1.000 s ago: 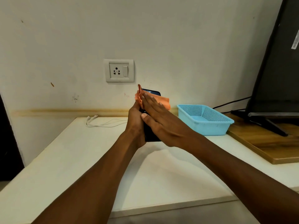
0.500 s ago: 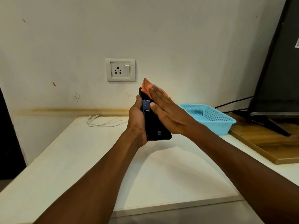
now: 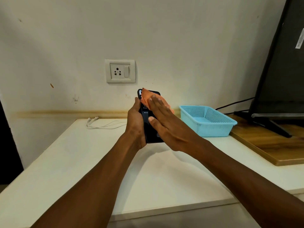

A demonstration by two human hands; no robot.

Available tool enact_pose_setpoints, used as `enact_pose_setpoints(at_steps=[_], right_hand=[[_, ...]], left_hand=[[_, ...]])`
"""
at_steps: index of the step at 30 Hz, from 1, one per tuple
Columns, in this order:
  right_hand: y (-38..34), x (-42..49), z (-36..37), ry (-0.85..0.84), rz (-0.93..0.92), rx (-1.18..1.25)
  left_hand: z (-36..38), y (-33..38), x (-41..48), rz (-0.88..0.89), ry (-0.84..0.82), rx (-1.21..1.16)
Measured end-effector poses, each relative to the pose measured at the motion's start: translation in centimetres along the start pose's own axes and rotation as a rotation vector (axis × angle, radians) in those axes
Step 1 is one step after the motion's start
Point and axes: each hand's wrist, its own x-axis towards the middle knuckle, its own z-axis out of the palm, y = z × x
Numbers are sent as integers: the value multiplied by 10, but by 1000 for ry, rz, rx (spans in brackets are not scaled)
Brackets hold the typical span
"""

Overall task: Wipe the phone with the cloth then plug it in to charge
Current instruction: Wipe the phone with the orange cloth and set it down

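Note:
My left hand [image 3: 135,122] grips a black phone [image 3: 148,127] upright above the white table, its lit screen facing me. My right hand [image 3: 164,120] lies flat with straight fingers over the screen, pressing an orange cloth [image 3: 146,97] against the phone's upper part. Only the cloth's top and right edge show past the fingers. A white charging cable [image 3: 102,124] lies coiled on the table at the back left. On the wall above it sits a white socket [image 3: 120,71] with a switch.
A light blue perforated basket [image 3: 207,120] stands on the white table [image 3: 82,162] right of my hands. Further right a wooden board [image 3: 271,145] carries a dark screen [image 3: 283,63] on a stand, with black cables behind it.
My right hand has slid the cloth down the phone's screen a little and now covers more of it. The phone stays upright in my left hand.

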Motion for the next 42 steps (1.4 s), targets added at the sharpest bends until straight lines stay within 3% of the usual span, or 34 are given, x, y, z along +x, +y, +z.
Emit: enact_pose_setpoints(at_steps=[11, 24, 29, 35, 38, 42], right_hand=[[-4, -19, -3, -77, -111, 25], [-9, -50, -6, -43, 20, -39], [-27, -57, -11, -260, 138, 113], [-38, -63, -19, -326, 52, 133], [-32, -67, -20, -234, -84, 88], [-22, -75, -22, -218, -112, 37]], left_hand=[[3, 3, -2, -31, -29, 11], [-1, -2, 3, -52, -35, -29], [-3, -1, 4, -39, -32, -69], [-7, 2, 6, -28, -8, 13], [-11, -1, 9, -15, -4, 15], [-9, -1, 7, -20, -37, -26]])
